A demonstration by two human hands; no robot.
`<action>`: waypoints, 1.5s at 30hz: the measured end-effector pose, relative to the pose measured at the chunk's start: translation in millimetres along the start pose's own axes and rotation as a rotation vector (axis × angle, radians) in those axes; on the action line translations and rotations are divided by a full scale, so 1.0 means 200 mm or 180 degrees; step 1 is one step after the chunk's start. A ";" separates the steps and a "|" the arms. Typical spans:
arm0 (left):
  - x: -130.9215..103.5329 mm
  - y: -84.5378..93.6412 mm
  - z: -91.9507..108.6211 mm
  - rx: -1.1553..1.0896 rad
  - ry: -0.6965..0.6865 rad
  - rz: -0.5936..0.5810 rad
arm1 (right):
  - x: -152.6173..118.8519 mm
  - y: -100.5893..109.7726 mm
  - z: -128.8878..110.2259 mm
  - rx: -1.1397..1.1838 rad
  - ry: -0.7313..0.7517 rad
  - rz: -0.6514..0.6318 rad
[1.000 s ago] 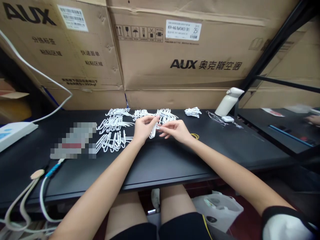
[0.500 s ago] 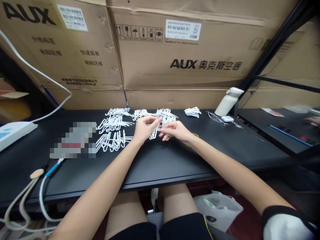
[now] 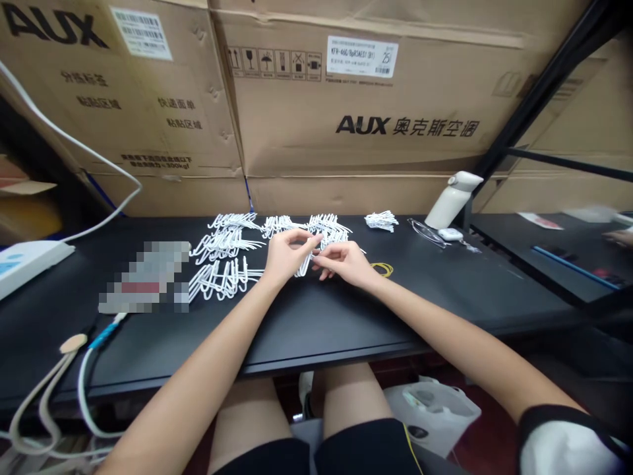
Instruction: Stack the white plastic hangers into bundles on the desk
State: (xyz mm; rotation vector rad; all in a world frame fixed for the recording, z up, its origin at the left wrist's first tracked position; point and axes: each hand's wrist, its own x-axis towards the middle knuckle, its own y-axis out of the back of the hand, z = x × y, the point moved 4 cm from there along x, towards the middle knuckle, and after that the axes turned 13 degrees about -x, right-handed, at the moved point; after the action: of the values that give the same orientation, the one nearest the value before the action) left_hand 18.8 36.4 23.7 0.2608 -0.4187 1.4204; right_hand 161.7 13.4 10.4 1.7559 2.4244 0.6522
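My left hand [image 3: 287,256] is closed in a pinch on a small bunch of white hooks [image 3: 303,265], held a little above the black table. Close beside it, my right hand [image 3: 345,262] has thumb and fingers pinched at the right side of that bunch; whether it grips a hook there I cannot make out. Behind the hands, rows of white bent hooks [image 3: 330,227] lie on the table. More piles of hooks [image 3: 225,280] spread to the left. Yellow rubber bands [image 3: 383,269] lie just right of my right hand.
A separate bundle of white hooks [image 3: 381,220] lies at the back. A white bottle [image 3: 453,200] and a small white case [image 3: 450,235] stand at the right. A blurred-out device [image 3: 153,277] with a cable lies left. Large cardboard boxes [image 3: 366,152] wall off the back.
My right hand has shifted slightly left, closer to my left hand, uncovering more of the yellow rubber bands. My left hand stays nearly in place with the hooks.
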 end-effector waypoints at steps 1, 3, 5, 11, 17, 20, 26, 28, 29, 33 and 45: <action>0.00 0.00 0.00 -0.0011 -0.0003 0.0013 | 0.00 0.00 0.00 -0.0023 0.0022 0.0017; 0.00 0.00 0.00 -0.0036 -0.0002 0.0031 | 0.00 0.00 -0.02 -0.0073 0.0083 0.0025; 0.01 0.00 0.00 -0.0061 -0.0003 0.0051 | 0.00 0.00 -0.03 -0.0109 0.0182 0.0027; 0.01 -0.02 -0.01 -0.0296 0.0461 0.0061 | 0.02 0.02 -0.01 0.0000 0.0279 0.0290; -0.02 -0.07 -0.01 -0.0053 0.0652 -0.0377 | 0.03 0.04 -0.01 0.0148 0.0281 0.0428; -0.02 -0.06 0.01 -0.0208 0.0499 -0.0339 | 0.03 0.04 0.00 0.0345 0.0148 0.0470; 0.03 0.02 0.09 -0.1850 0.0995 0.0462 | 0.06 0.01 0.03 0.0387 -0.0122 0.0777; 0.04 0.04 0.11 -0.2475 0.1212 0.0513 | 0.08 -0.08 0.00 -0.0244 0.0118 0.0294; 0.04 0.05 0.13 -0.2715 0.1258 0.0512 | 0.09 -0.14 -0.03 -0.0622 0.0327 0.0007; 0.05 0.09 0.15 -0.3178 0.1246 0.0486 | 0.17 -0.35 -0.11 -0.1865 0.1189 -0.0242; 0.05 0.09 0.14 -0.2752 0.1148 0.0953 | 0.15 -0.04 -0.07 -0.1670 0.0338 -0.1046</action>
State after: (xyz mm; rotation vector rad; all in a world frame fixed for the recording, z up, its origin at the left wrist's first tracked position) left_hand -1.2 35.9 50.7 -0.7725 -0.7455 1.4071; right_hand 140.6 35.2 26.6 1.1196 2.2401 1.2164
